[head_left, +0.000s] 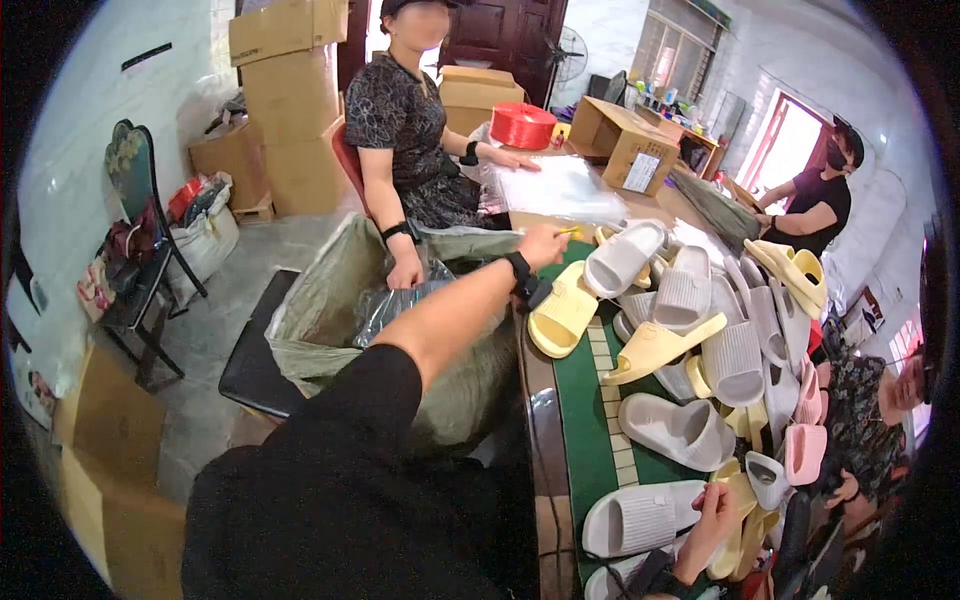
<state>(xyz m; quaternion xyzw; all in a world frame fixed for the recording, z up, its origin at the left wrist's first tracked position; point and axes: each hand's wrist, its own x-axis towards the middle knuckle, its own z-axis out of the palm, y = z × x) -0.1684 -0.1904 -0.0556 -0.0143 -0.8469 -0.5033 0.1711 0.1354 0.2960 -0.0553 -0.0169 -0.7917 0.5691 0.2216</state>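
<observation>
My left hand (543, 246) is closed with a small yellow thing (571, 231) at its fingertips, too small to name. It is above the far left edge of a pile of slide slippers, near a yellow slipper (562, 312) and a grey slipper (624, 258). My right hand (711, 528), at the near end of the table, has its fingers curled beside the heel of a light grey slipper (632, 520). What it grips, if anything, is hidden. Another yellow slipper (660, 350) lies tilted across the pile, with a grey one (676, 432) nearer me.
A large woven sack (320, 300) stands open left of the green-topped table (578, 400). Beyond it a seated person (400, 140) touches clear plastic bags (555, 188). Farther back are red twine (523, 126) and a cardboard box (622, 145). Other people work at the right.
</observation>
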